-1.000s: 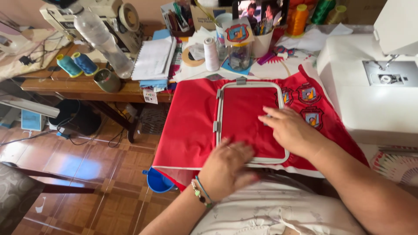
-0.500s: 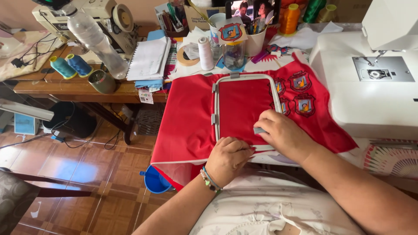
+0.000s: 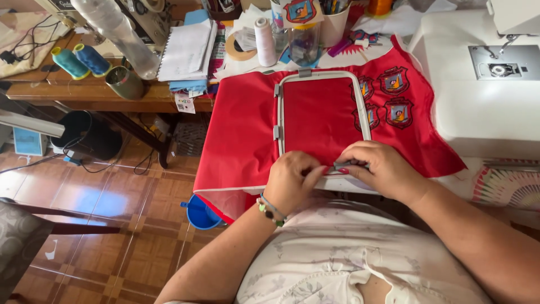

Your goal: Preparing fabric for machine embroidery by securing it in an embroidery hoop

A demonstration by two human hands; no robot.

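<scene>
- Far to the left of the fingers, two thread cones (image 3: 81, 60), teal and blue, lie on a wooden table (image 3: 101, 97), beside a clear plastic bottle (image 3: 115, 31) and a stack of papers (image 3: 185, 50)
- Just left of the fingers, loose red fabric (image 3: 239, 135) spreads flat and drapes over the near edge; it looks soft and light, likely to slip and crease if tugged
- The left hand (image 3: 289, 183), a beaded bracelet at its wrist, has its fingers curled together, pinching at the near edge of the embroidery hoop (image 3: 323, 76)
- The hoop, a stiff white frame with fabric stretched taut inside, lies directly beyond the fingers; it seems rigid and light, best gripped by its rim rather than the cloth
- The right hand (image 3: 382, 169) meets the left at a small grey clamp (image 3: 346, 166) on that near edge, fingers closed on it
- Beyond the right fingers, embroidered crests (image 3: 394, 81) sit on the fabric
- Farther right stands a white sewing machine (image 3: 489, 95), well apart from both hands
</scene>
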